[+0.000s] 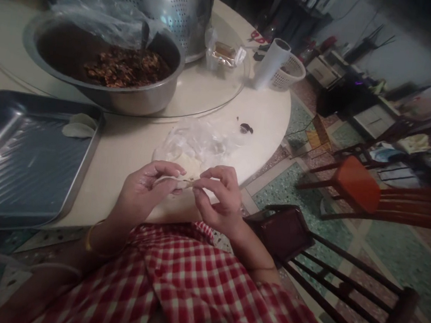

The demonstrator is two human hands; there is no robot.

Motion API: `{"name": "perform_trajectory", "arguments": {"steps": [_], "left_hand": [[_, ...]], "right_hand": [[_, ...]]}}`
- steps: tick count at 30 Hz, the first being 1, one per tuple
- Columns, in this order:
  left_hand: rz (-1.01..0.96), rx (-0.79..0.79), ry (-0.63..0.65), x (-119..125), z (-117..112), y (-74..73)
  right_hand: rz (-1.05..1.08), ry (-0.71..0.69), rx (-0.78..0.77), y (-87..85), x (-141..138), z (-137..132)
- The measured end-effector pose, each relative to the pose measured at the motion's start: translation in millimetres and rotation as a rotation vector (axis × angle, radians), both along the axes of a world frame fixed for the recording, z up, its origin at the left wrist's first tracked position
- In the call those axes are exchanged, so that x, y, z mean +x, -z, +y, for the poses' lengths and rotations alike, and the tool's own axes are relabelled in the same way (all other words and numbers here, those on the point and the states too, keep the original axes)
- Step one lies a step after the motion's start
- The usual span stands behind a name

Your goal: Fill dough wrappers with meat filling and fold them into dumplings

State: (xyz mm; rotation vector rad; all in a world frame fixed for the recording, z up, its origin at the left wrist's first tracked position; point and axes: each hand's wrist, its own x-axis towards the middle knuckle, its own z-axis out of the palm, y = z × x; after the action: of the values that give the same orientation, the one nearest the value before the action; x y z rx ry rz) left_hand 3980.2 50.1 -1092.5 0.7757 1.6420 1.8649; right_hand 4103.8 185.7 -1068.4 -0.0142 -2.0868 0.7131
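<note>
My left hand [143,188] and my right hand [220,197] meet over the table's near edge. Between their fingertips is a folded dumpling [170,179] of pale dough, with a little dark filling showing near the right fingers. Both hands pinch its edge. Just behind them, a stack of pale wrappers [188,165] lies on a crumpled clear plastic bag [202,139]. To the left, a dark metal tray [25,175] holds a few pale dumplings [78,126] in its far right corner. Brown chopped filling [123,67] sits in a big steel bowl [130,99], with a utensil standing in it.
A glass turntable [206,98] carries the bowl, a large perforated colander [168,11] and a small foil-like container [225,54]. A plastic wrap roll [271,63] and white basket [289,72] stand at the far edge. Chairs [284,233] are close on my right.
</note>
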Motion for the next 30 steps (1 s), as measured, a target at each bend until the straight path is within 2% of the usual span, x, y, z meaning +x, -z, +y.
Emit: {"name": "perform_trajectory", "arguments": {"steps": [7,10,16,19,23,30], "left_hand": [[0.14,0.036,-0.036,1.6,0.2,-1.3],[0.117,0.033,-0.037,1.4,1.6,-0.8],[0.099,0.044,-0.022,1.0,2.2,0.4],[0.133,0.057,-0.021,0.6,1.2,0.6],[0.169,-0.001,-0.022,-0.4,0.1,1.0],[0.195,-0.028,-0.016,-2.1,5.0,-4.6]], "right_hand": [[-0.04,0.083,0.014,2.2,-2.1,-6.8],[-0.001,0.102,0.017,5.1,-2.5,-8.4],[-0.072,0.166,0.056,8.9,-5.0,-8.7],[-0.07,0.118,0.004,10.1,-7.2,-8.5],[-0.084,0.026,-0.117,11.1,-9.9,-8.6],[-0.133,0.02,-0.171,9.8,-11.0,-7.2]]}}
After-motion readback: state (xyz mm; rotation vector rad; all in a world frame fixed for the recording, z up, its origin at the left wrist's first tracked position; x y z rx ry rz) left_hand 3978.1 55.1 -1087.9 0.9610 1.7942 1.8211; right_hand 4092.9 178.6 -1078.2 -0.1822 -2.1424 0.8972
